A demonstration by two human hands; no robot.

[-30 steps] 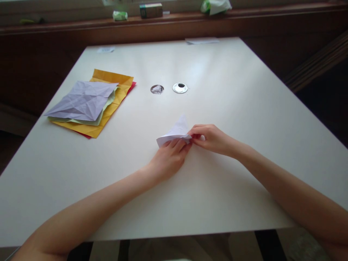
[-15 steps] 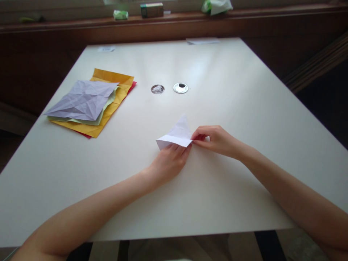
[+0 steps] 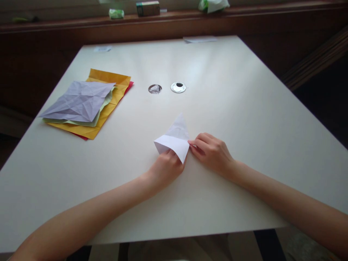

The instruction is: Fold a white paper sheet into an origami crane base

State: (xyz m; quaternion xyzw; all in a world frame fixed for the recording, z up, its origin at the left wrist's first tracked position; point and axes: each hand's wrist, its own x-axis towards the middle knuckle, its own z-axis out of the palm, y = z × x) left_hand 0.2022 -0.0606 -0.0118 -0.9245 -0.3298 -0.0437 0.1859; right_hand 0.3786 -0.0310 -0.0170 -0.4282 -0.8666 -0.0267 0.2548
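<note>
A small folded white paper (image 3: 175, 139), pointed like a triangle, stands partly lifted off the white table (image 3: 231, 108) near its middle. My left hand (image 3: 165, 168) is under its near flap, fingers closed on the paper's lower edge. My right hand (image 3: 210, 152) pinches the paper's right corner with curled fingers. Both forearms reach in from the bottom of the view.
A stack of creased sheets (image 3: 84, 103) lies at the table's left: lilac on top, pale green, yellow and red beneath. Two round cable holes (image 3: 178, 87) sit behind the paper. A ledge beyond the table carries a small box (image 3: 148, 8) and crumpled items.
The near flap of the white paper has been folded down towards me, showing a wider white face. Both hands slid slightly nearer, still holding it.
</note>
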